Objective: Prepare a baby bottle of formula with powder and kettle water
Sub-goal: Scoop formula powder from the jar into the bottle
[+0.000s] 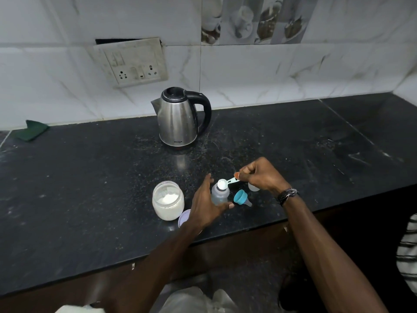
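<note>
A small clear baby bottle [219, 193] stands open on the black counter [90, 188]. My left hand [206, 203] cups it, fingers behind and thumb in front. My right hand [261, 175] pinches the handle of a small scoop [226, 182], whose bowl of white powder sits over the bottle's mouth. An open jar of white powder [168, 199] stands to the left, its lid [184, 218] lying beside it, partly hidden by my left wrist. The teal bottle collar with its teat [242, 197] lies on its side to the right. A steel kettle [180, 118] stands further back.
A clear cap [253, 187] sits partly hidden under my right hand. A green cloth [32, 129] lies at the far left by the wall. A wall socket plate [133, 62] hangs above the kettle. The counter's front edge runs just below my hands.
</note>
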`<state>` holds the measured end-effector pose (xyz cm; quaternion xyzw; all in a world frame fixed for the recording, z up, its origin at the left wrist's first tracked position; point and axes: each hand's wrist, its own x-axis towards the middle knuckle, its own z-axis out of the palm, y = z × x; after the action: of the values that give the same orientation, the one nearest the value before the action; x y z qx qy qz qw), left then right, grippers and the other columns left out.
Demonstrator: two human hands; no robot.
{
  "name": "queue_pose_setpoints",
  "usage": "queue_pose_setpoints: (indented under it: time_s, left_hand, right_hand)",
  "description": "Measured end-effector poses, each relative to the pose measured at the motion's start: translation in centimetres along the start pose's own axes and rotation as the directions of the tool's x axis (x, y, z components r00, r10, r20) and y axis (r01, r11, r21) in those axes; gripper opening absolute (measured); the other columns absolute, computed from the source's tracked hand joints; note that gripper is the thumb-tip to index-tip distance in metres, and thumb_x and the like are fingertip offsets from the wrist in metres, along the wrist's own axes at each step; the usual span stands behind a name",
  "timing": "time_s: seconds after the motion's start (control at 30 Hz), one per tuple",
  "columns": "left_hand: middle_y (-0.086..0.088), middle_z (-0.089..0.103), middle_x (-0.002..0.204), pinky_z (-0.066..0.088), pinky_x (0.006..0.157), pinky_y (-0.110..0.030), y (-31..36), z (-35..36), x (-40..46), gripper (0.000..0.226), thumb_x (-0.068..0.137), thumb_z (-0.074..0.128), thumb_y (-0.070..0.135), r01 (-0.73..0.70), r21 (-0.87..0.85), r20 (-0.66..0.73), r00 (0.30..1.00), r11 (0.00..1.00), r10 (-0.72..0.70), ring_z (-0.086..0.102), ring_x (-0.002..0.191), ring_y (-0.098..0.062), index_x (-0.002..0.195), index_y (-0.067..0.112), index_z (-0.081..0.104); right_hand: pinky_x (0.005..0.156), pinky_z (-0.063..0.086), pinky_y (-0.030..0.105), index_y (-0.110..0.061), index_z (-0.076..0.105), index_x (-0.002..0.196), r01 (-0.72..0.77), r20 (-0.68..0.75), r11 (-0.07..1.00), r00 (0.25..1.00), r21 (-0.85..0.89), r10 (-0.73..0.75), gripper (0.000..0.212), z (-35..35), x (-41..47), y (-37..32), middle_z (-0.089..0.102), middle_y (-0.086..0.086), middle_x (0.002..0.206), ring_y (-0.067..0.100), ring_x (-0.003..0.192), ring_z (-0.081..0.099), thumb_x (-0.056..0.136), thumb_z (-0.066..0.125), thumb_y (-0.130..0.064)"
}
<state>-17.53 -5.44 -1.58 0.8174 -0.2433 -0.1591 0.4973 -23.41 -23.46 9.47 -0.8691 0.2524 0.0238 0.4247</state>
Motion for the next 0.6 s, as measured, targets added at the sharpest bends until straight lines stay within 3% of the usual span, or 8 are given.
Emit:
queue_pose_setpoints:
  time_s: [0.13, 0.27, 0.43, 0.6]
  left_hand:
    - [-0.010, 0.061, 0.139, 0.047, 0.106, -0.037, -0.3, 0.0, 0.3, 0.096, 0.067, 0.094, 0.033, -0.080, 0.038, -0.024, 0.996, 0.996, 0.081, 0.057, 0.127, -0.023, 0.146, 0.006, 0.046]
    - [-0.001, 0.072, 0.110, 0.056, 0.085, -0.043, -0.7, 0.1, 0.5, 0.060, 0.071, 0.090, 0.026, -0.159, 0.040, -0.044, 0.986, 0.986, 0.161, 0.067, 0.097, -0.017, 0.122, 0.011, 0.064]
    - [0.007, 0.073, 0.109, 0.056, 0.084, -0.041, -1.2, 0.0, 0.5, 0.055, 0.071, 0.085, 0.033, -0.182, 0.044, -0.052, 0.981, 0.982, 0.185, 0.069, 0.098, -0.011, 0.121, 0.020, 0.066]
    - [0.005, 0.074, 0.113, 0.057, 0.087, -0.041, -1.6, 0.0, 0.7, 0.058, 0.072, 0.088, 0.031, -0.165, 0.036, -0.045, 0.985, 0.986, 0.166, 0.070, 0.102, -0.009, 0.124, 0.020, 0.065]
  right_hand:
    - [0.084, 0.059, 0.046, -0.009, 0.077, 0.072, -0.008, -0.006, 0.996, 1.000, -0.089, 0.007, 0.023, 0.1, -0.3, -1.0, 0.076, 0.007, 0.083, 0.026, 0.090, 0.072, 0.086, 0.076, -0.027]
    - [0.073, 0.059, 0.040, -0.012, 0.076, 0.075, 0.023, -0.033, 0.969, 0.999, -0.247, -0.032, 0.021, 0.4, -0.5, -2.0, 0.074, 0.001, 0.076, 0.018, 0.075, 0.070, 0.086, 0.076, -0.030]
    - [0.072, 0.055, 0.037, -0.018, 0.070, 0.080, 0.044, -0.068, 0.860, 0.993, -0.508, -0.091, 0.019, 2.3, -0.8, -3.8, 0.070, 0.003, 0.085, 0.022, 0.079, 0.066, 0.088, 0.071, -0.034]
    - [0.064, 0.045, 0.034, -0.013, 0.067, 0.082, 0.172, 0.044, 0.787, 0.982, -0.592, -0.182, 0.006, 3.8, -1.1, -4.4, 0.068, 0.011, 0.093, 0.029, 0.083, 0.065, 0.087, 0.065, -0.010]
